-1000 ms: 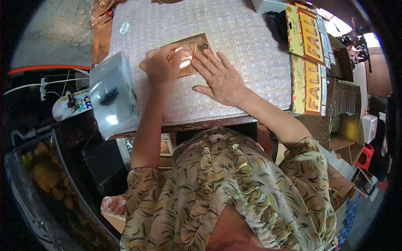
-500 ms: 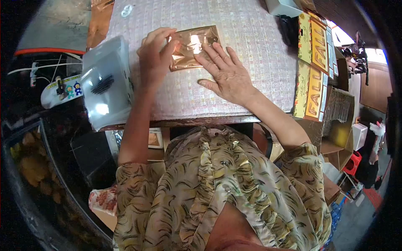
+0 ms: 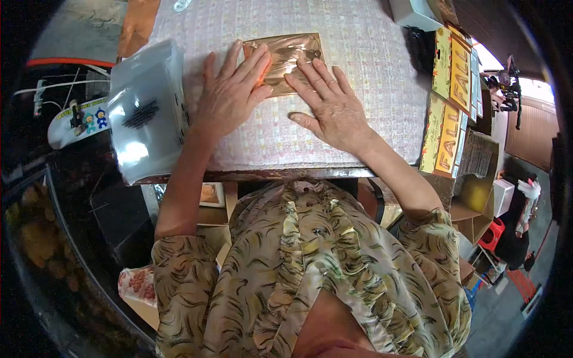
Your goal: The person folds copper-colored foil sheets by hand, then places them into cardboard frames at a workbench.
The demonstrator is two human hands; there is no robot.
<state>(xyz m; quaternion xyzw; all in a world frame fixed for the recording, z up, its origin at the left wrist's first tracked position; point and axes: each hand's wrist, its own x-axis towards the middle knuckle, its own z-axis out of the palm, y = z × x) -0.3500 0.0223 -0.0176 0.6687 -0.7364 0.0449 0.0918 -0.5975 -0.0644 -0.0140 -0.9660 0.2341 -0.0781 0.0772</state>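
Note:
A shiny copper-coloured foil piece (image 3: 286, 51), roughly square and creased, lies flat on the cloth-covered table (image 3: 382, 71). My left hand (image 3: 233, 89) lies palm down with spread fingers, its fingertips over the foil's left part, where an orange glow shows beside them. Across from it, my right hand (image 3: 334, 107) rests palm down, its fingers spread and their tips on the foil's lower right part; the thumb points left on the cloth.
A stack of clear plastic bags (image 3: 143, 113) lies at the table's left edge. Yellow "FALL" packages (image 3: 444, 131) line the right edge, near a black object (image 3: 419, 48) and a white box (image 3: 415, 13). Cardboard boxes (image 3: 477, 173) stand beyond the right edge.
My left hand has gone from curled at the foil's left edge to flat with its fingers spread over it. The right hand stays on the foil. The view has shifted slightly.

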